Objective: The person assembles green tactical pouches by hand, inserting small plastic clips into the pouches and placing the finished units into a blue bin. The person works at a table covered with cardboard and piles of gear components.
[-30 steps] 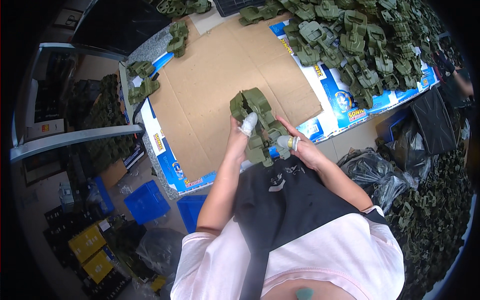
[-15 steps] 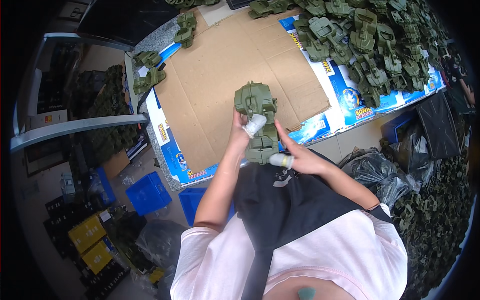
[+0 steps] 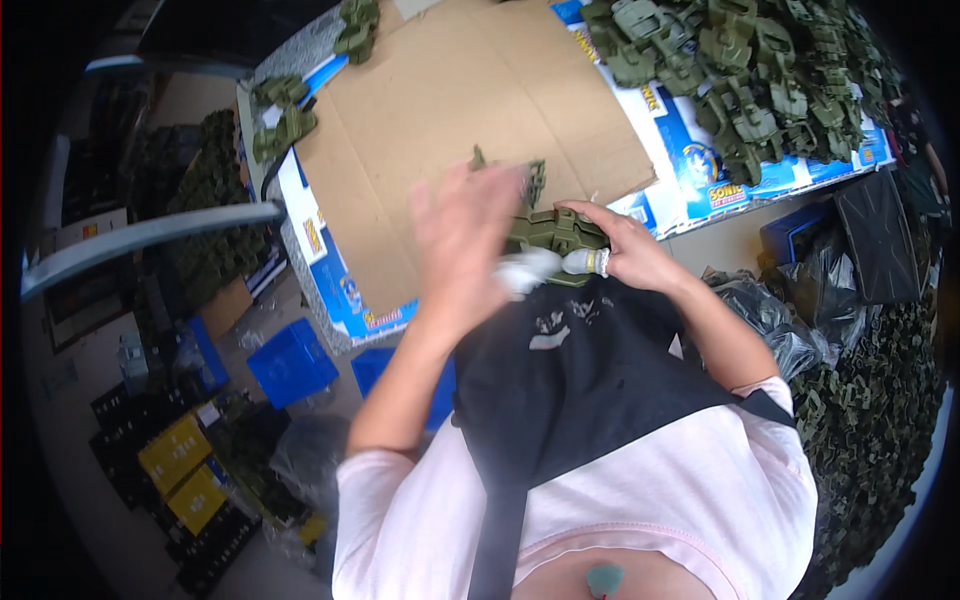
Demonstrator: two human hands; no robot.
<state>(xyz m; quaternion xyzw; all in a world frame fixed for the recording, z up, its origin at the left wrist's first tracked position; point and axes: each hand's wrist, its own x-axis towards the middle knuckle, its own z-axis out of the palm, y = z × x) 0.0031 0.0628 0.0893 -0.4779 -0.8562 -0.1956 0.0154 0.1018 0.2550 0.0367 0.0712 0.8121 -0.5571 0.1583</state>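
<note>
Close in front of my apron, my right hand grips an olive-green moulded plastic part, with its wrapped thumb on the near side. My left hand is smeared by motion over the part's left side. Its fingers look stretched out and apart, and its white-wrapped thumb lies at the part's near edge; whether it touches cannot be made out. Beyond the left fingers a smaller green piece shows. Whether it joins the held part is hidden.
Brown cardboard covers the table over blue-and-white printed sheets. A heap of green plastic parts lies far right, with a few more at the left edge. Blue bins and clear plastic bags stand below table level.
The part has turned from upright to crosswise and come nearer my apron. My left hand has let go of its grip and lifted, blurred. The right hand has moved up and still holds the part.
</note>
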